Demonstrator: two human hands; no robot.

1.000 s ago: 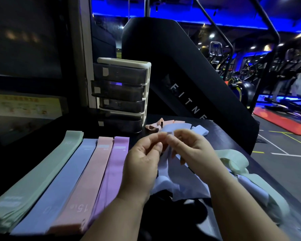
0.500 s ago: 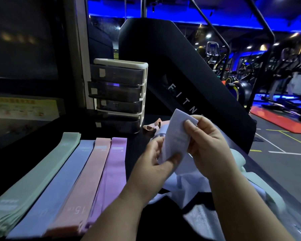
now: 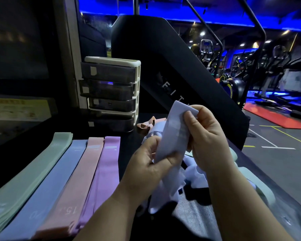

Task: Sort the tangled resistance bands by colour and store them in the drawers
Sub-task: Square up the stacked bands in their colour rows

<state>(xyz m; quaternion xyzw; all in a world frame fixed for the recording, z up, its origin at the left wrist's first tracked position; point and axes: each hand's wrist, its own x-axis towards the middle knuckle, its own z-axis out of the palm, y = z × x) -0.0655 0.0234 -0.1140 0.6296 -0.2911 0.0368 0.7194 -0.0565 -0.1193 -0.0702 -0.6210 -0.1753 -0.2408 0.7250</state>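
Both hands hold a pale lilac band (image 3: 173, 133) upright over the dark table (image 3: 127, 153). My left hand (image 3: 151, 164) pinches its lower part; my right hand (image 3: 205, 136) grips its upper edge. Below them lies a tangle of more pale lilac bands (image 3: 188, 174), with mint bands (image 3: 261, 188) at the right, partly hidden by my right arm. A crumpled peach band (image 3: 146, 125) lies beyond. At the left, flat stacks lie side by side: mint (image 3: 33, 173), blue (image 3: 54, 181), pink (image 3: 78, 180), purple (image 3: 104, 173). A small drawer unit (image 3: 111, 94) stands at the back.
The drawer unit has several dark translucent drawers, all pushed in. A large black exercise machine (image 3: 172, 66) rises right behind the table. The table's right edge drops to the gym floor (image 3: 276, 153). A dark wall panel (image 3: 24, 49) closes the left side.
The hands have pulled one lilac band up out of the tangle and raised it; it now stands taller, with my right hand gripping its top edge.
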